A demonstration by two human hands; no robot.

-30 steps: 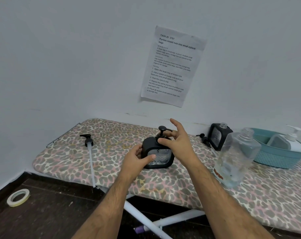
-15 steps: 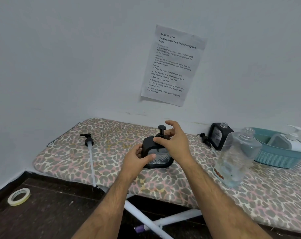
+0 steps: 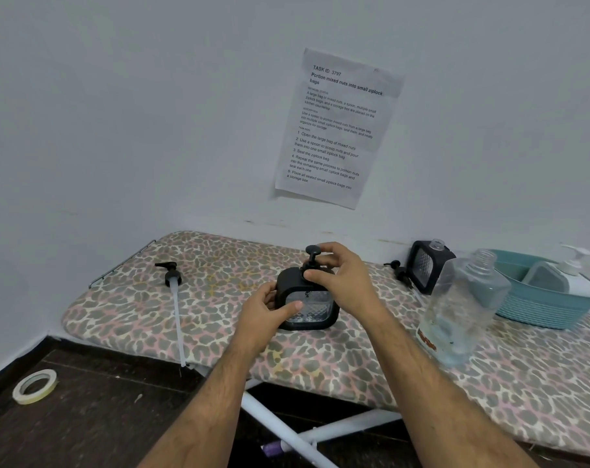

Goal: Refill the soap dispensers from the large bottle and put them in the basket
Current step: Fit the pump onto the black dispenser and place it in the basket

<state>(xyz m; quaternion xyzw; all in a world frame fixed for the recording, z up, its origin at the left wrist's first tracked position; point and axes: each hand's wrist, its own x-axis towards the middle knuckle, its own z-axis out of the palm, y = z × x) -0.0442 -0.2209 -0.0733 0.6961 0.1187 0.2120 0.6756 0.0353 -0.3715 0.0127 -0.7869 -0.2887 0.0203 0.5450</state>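
A black square soap dispenser (image 3: pixel 309 310) with a clear patterned window stands on the leopard-print board (image 3: pixel 219 332). My left hand (image 3: pixel 270 309) grips its left side, thumb on the window. My right hand (image 3: pixel 341 275) curls round its black pump head (image 3: pixel 312 256) at the collar. A large clear bottle (image 3: pixel 462 309) stands uncapped to the right. Behind it a second black dispenser (image 3: pixel 427 265) stands open-necked, its pump (image 3: pixel 396 268) lying beside it. The teal basket (image 3: pixel 550 309) holds a white and grey dispenser (image 3: pixel 563 278).
A loose black pump with a long white tube (image 3: pixel 175 298) lies on the board's left part, its end past the front edge. A tape roll (image 3: pixel 35 386) lies on the dark floor. White board legs (image 3: pixel 307 437) cross below. A paper sheet (image 3: pixel 337 130) hangs on the wall.
My right hand's fingers, spread a second ago, have closed down round the pump head's collar. My left hand keeps its hold on the dispenser's side.
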